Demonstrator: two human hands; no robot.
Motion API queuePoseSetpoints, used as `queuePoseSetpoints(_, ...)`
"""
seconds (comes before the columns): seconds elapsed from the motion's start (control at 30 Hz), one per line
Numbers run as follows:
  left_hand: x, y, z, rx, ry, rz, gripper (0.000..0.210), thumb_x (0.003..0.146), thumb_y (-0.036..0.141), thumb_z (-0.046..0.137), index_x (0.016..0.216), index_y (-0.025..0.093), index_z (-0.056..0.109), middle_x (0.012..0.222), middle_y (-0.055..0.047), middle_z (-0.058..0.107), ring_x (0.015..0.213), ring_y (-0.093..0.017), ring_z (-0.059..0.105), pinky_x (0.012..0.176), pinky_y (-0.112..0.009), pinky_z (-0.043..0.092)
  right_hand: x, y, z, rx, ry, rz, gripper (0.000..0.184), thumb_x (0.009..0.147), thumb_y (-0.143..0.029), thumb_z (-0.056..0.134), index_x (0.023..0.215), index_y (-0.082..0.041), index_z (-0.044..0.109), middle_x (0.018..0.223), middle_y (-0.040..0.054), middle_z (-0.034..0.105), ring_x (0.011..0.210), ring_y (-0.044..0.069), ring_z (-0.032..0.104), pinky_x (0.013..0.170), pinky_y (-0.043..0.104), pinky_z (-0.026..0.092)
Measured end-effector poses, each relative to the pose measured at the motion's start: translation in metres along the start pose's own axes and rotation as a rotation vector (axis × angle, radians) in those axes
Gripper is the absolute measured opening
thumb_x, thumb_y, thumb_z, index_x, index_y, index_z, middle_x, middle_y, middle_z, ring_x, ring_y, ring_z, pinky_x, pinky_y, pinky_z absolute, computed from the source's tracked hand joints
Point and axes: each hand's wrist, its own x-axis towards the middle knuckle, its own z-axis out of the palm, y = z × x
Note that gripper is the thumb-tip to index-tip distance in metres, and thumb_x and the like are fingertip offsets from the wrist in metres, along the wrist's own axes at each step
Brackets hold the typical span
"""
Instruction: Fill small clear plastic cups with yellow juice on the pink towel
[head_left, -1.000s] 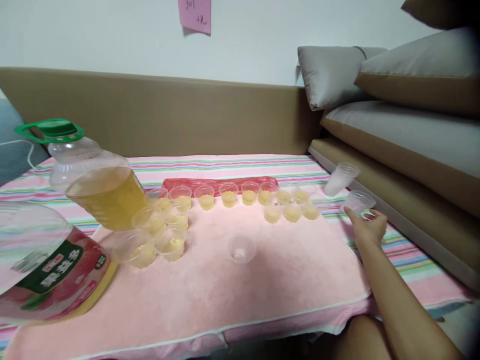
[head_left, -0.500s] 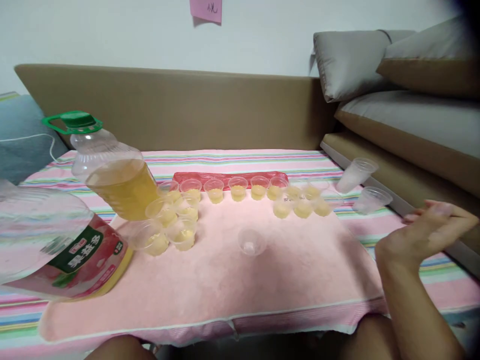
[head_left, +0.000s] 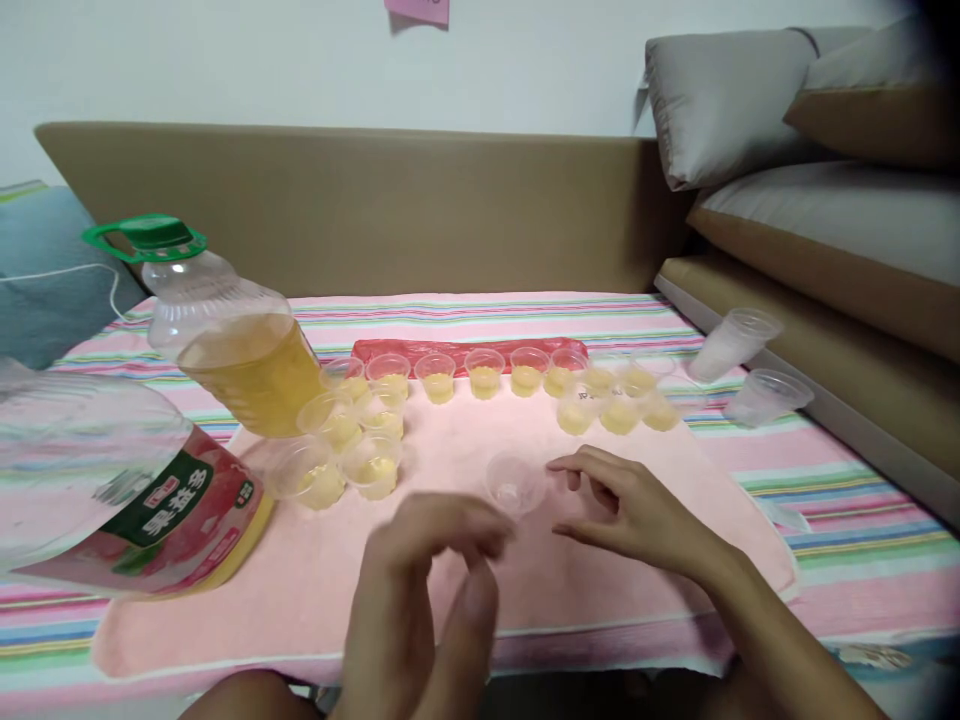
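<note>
A clear plastic cup (head_left: pixel 516 484), seemingly without juice, stands alone on the pink cloth (head_left: pixel 450 620) between my two hands. My right hand (head_left: pixel 630 505) is just right of this cup, fingers and thumb apart around nothing, the fingertips close to its rim. Nearer to me, my left hand (head_left: pixel 412 580) hovers lower left of the cup, somewhat blurred, its fingers bent and the thumb apart from them. Neither hand holds anything. Cups of pale yellow juice stand in groups at the left (head_left: pixel 375 470), along the back (head_left: pixel 485 374) and at the right (head_left: pixel 619 408).
Two big bottles stand at left: a green-capped one (head_left: pixel 247 360) with yellow juice and a labelled one (head_left: pixel 165 510) in front. A red plastic wrapper (head_left: pixel 465 352) lies behind the cups. Two stacks of cups (head_left: pixel 735 345) (head_left: pixel 766 397) lean at right, beside piled cushions (head_left: pixel 825 220).
My right hand has come in from the far right to beside the lone cup. My left hand has entered from below. The view has shifted slightly; the cups stay in place.
</note>
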Motion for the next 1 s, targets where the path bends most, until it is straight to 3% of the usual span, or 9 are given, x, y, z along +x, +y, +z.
queuePoseSetpoints(0.07,0.015,-0.031,-0.002,0.094,-0.151,0.024,0.027,0.104,0.018,0.053,0.127,0.031,0.046,0.123,-0.007,0.054,0.103,-0.02,0.059,0.078,-0.034,0.056,0.003,0.002,0.008,0.115,-0.093,0.127,0.054,0.091,-0.042,0.092,0.135,-0.027,0.065,0.108,-0.0028,0.061,0.071,0.014,0.051,0.067,0.027,0.042)
queuePoseSetpoints(0.13,0.024,-0.058,-0.007,0.269,-0.306,-0.038,0.039,0.098,0.018,0.059,0.128,0.03,0.038,0.134,-0.01,0.047,0.121,-0.025,0.053,0.086,-0.04,0.054,0.007,0.005,0.016,0.201,-0.127,0.186,0.054,0.088,-0.044,0.093,0.131,-0.024,0.067,0.106,-0.0017,0.06,0.07,0.014,0.051,0.063,0.028,0.041)
queuePoseSetpoints(0.27,0.028,-0.084,-0.014,0.376,-0.496,-0.232,0.058,0.09,0.029,0.072,0.134,0.03,0.034,0.136,-0.009,0.046,0.128,-0.029,0.049,0.107,-0.054,0.044,0.014,0.008,0.03,0.245,-0.057,0.171,0.049,0.09,-0.05,0.089,0.125,-0.02,0.07,0.097,-0.0005,0.056,0.071,0.016,0.05,0.064,0.029,0.039)
queuePoseSetpoints(0.43,0.024,-0.09,-0.006,0.321,-0.451,-0.341,0.055,0.088,0.036,0.078,0.127,0.029,0.039,0.127,-0.006,0.05,0.118,-0.026,0.053,0.103,-0.049,0.044,0.018,0.008,0.038,0.309,0.0,0.19,0.048,0.091,-0.049,0.085,0.125,-0.018,0.07,0.1,0.0011,0.054,0.071,0.015,0.049,0.064,0.029,0.038)
queuePoseSetpoints(0.63,0.027,-0.089,-0.002,0.256,-0.364,-0.293,0.069,0.083,0.037,0.085,0.134,0.033,0.039,0.135,-0.004,0.05,0.124,-0.025,0.054,0.102,-0.043,0.043,0.015,0.007,0.035,0.451,0.009,0.279,0.079,0.083,-0.053,0.095,0.143,-0.017,0.059,0.092,-0.001,0.05,0.066,0.014,0.044,0.059,0.027,0.033)
queuePoseSetpoints(1.0,0.031,-0.079,-0.005,0.256,-0.353,-0.216,0.056,0.091,0.037,0.075,0.133,0.031,0.038,0.135,-0.007,0.051,0.126,-0.026,0.053,0.101,-0.046,0.042,0.011,0.002,0.019,0.462,0.01,0.184,0.069,0.088,-0.045,0.096,0.145,-0.027,0.061,0.104,0.0003,0.051,0.073,0.013,0.046,0.061,0.027,0.033)
